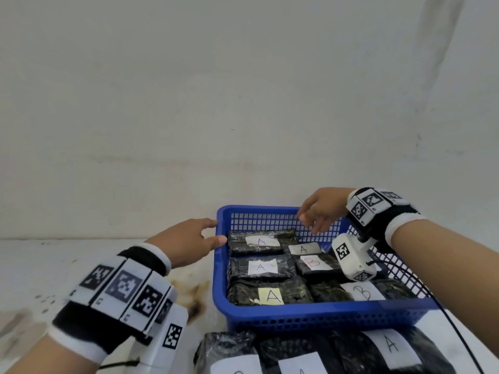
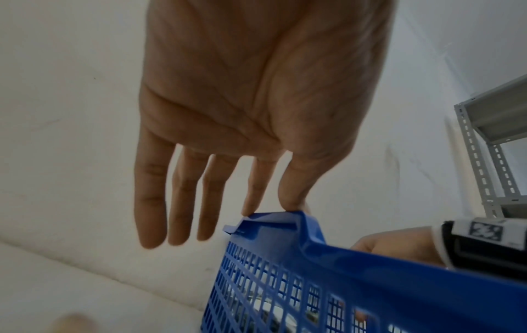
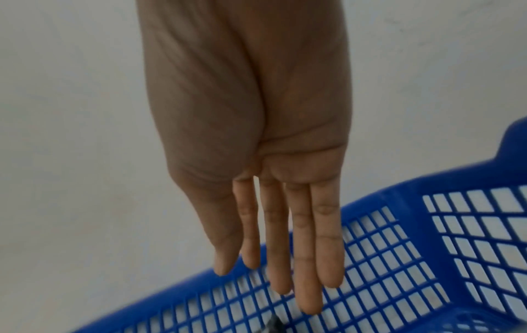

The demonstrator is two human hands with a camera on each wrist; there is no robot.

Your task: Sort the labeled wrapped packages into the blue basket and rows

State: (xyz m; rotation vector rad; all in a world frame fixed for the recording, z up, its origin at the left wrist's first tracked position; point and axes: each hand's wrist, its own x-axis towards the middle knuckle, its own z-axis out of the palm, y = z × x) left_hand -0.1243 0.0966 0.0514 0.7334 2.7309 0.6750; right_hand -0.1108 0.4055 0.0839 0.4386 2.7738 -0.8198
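The blue basket [image 1: 318, 317] stands on the white table and holds several black wrapped packages with paper labels, among them one marked A [image 1: 260, 242] at the back and one marked B [image 1: 314, 264]. My left hand [image 1: 189, 242] lies open at the basket's far left corner, with straight fingers; in the left wrist view its thumb [image 2: 293, 193] touches the basket rim [image 2: 273, 218]. My right hand [image 1: 318, 209] hovers open over the basket's back wall [image 3: 370, 259], its fingers [image 3: 302, 247] straight and holding nothing.
More black wrapped packages lie in a row in front of the basket; one [image 1: 388, 346] shows an A label. A brown stain [image 1: 194, 295] marks the table left of the basket. A grey metal shelf frame [image 2: 490, 162] stands to the right. A white wall rises behind.
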